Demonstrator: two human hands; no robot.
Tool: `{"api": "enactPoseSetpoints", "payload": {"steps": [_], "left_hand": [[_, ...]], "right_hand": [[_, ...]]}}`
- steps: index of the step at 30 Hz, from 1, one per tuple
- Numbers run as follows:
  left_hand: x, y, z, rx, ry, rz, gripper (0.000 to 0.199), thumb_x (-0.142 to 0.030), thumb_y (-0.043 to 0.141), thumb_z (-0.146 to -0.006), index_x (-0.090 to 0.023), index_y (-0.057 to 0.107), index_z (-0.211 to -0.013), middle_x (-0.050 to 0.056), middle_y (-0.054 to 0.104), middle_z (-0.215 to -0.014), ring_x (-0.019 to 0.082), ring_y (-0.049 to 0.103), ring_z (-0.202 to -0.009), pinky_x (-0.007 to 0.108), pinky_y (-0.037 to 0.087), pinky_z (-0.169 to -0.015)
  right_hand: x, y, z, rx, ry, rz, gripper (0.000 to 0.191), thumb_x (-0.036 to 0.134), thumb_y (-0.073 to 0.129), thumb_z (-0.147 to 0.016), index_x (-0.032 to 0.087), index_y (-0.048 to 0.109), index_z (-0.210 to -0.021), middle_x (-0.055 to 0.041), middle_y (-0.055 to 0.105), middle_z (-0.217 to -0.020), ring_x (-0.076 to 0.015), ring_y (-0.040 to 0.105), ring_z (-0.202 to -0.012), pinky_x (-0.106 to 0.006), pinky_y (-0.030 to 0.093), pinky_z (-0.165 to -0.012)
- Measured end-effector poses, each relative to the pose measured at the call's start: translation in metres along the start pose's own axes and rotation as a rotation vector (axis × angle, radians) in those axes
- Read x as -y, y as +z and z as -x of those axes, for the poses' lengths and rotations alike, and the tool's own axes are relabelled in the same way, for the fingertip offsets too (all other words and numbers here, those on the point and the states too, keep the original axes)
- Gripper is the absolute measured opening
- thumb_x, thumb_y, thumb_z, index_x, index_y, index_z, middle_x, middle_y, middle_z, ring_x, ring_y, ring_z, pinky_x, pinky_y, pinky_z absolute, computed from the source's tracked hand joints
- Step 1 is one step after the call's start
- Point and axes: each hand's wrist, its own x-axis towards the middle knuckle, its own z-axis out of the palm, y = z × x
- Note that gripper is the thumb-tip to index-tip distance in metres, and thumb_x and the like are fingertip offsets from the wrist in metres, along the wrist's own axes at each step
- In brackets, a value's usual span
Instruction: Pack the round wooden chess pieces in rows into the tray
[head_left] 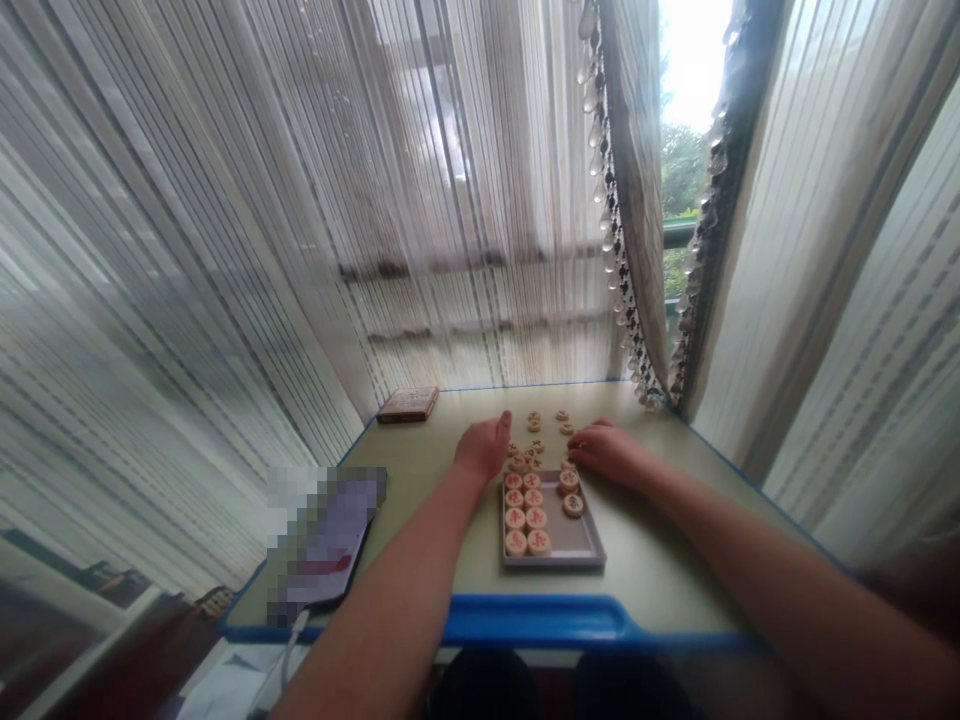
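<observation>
A shallow grey box [591, 540] lies on the table in front of me. Red-marked Chinese chess pieces [535, 518] fill two columns on its left side, and dark-marked pieces [573, 505] sit at its upper right. Beyond the box, several loose dark-marked pieces [534, 425] are scattered, some overlapping. My left hand [482, 447] is beside the loose pieces, thumb stretched out, palm turned toward them; its other fingers are mostly hidden. At the box's far right corner, my right hand [604, 447] has its fingertips closed on a Chinese chess piece [568, 464].
A tablet-like device [330, 545], partly pixelated, lies at the left with a white cable [296, 635] attached. A flat brown box [407, 404] rests at the far left corner. The pale table has a raised blue front edge [536, 618]. Striped curtains [480, 200] hang behind.
</observation>
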Motion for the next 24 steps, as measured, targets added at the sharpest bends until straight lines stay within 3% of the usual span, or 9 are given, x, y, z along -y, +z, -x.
{"api": "enactPoseSetpoints", "payload": {"steps": [4,8,12,18,24], "left_hand": [[-0.0002,-0.0017,0.0018,0.023,0.009,-0.071,0.061,-0.047,0.013,-0.089,-0.016,0.063,-0.076,0.009,0.066,-0.077,0.019,0.06,-0.076,0.029,0.042,-0.069],[0.0002,-0.0008,0.0007,-0.023,0.044,-0.078,0.025,-0.029,0.041,-0.083,-0.015,0.059,-0.094,0.008,0.063,-0.089,0.017,0.058,-0.083,0.027,0.043,-0.075],[-0.0003,0.0003,-0.0007,-0.028,0.089,-0.059,0.031,-0.011,0.047,-0.073,-0.015,0.056,-0.102,0.007,0.061,-0.095,0.015,0.056,-0.086,0.026,0.043,-0.08],[-0.0034,0.0002,0.0002,0.056,0.116,-0.105,0.028,-0.016,0.045,-0.079,-0.017,0.061,-0.101,0.007,0.064,-0.099,0.017,0.058,-0.09,0.028,0.044,-0.083],[-0.0051,0.0013,0.0016,0.029,0.13,-0.096,0.028,-0.019,0.043,-0.082,-0.018,0.062,-0.102,0.007,0.064,-0.101,0.017,0.058,-0.094,0.028,0.044,-0.086]], "right_hand": [[-0.0009,-0.0001,0.0011,-0.008,0.013,0.007,0.029,0.027,0.044,-0.083,0.018,0.071,-0.09,-0.0079,0.07,-0.083,-0.023,0.055,-0.087,-0.032,0.045,-0.079],[-0.0018,0.0018,0.002,-0.028,-0.014,0.028,0.03,0.026,0.046,-0.081,0.016,0.07,-0.095,-0.0083,0.07,-0.09,-0.0231,0.055,-0.089,-0.032,0.044,-0.083],[-0.0046,0.0028,0.001,-0.016,-0.047,0.04,0.029,0.032,0.048,-0.081,0.019,0.07,-0.096,-0.0069,0.069,-0.093,-0.023,0.056,-0.089,-0.034,0.044,-0.083],[-0.0047,0.0029,0.0008,-0.018,-0.021,0.028,0.03,0.039,0.051,-0.079,0.02,0.069,-0.095,-0.0069,0.069,-0.093,-0.023,0.057,-0.088,-0.035,0.044,-0.081],[-0.0045,0.0028,0.0035,-0.032,0.003,0.034,0.027,0.04,0.053,-0.078,0.021,0.069,-0.09,-0.0051,0.069,-0.084,-0.0227,0.056,-0.085,-0.034,0.044,-0.08]]}}
